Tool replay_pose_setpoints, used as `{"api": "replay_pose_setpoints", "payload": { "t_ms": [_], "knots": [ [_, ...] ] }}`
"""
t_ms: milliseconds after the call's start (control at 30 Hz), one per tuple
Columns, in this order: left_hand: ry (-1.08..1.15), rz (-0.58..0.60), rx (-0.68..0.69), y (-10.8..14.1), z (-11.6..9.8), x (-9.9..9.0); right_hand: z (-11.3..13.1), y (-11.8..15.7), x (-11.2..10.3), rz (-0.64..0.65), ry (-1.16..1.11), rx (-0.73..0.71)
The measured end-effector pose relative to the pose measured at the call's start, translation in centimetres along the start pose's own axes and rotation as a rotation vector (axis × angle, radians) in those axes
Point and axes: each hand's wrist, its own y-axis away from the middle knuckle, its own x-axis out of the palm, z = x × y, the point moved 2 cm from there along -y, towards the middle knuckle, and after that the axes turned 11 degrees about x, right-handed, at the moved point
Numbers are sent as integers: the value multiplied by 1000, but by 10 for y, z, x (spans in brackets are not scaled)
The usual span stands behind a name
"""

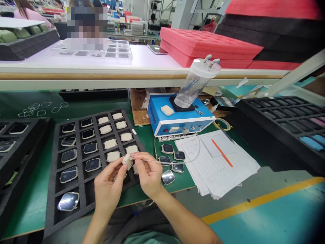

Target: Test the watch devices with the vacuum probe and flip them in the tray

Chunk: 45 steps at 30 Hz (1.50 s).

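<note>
Between thumb and fingers, my left hand (pixel 109 184) holds a small beige watch case (pixel 127 161) on edge above a black foam tray (pixel 82 189). My right hand (pixel 149 174) pinches the end of a thin clear tube (pixel 199 149), its tip against the case. The tube runs to the front of a blue machine (pixel 157 118), which carries a clear cylinder (pixel 194 84) and another beige case (pixel 167 110). Beige cases and dark-faced watch parts sit in the tray's compartments. Several dark-faced parts (pixel 167 148) lie on the green mat right of my hands.
Papers (pixel 218 169) with an orange stick (pixel 221 152) lie at the right. More foam trays (pixel 286 118) stand at both sides. A shelf (pixel 142 73) crosses behind, bearing red foam blocks (pixel 203 44). People sit beyond it.
</note>
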Motion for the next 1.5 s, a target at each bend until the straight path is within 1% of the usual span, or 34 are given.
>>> {"api": "replay_pose_setpoints", "payload": {
  "t_ms": [1100, 1500],
  "knots": [
    [-11, 14, -10, 2, 4, -1, 1, 0, 0, -12, 39, -1],
    [-13, 26, -38, 4, 3, 0, 1, 3, -3, -4, 51, 8]
  ]
}}
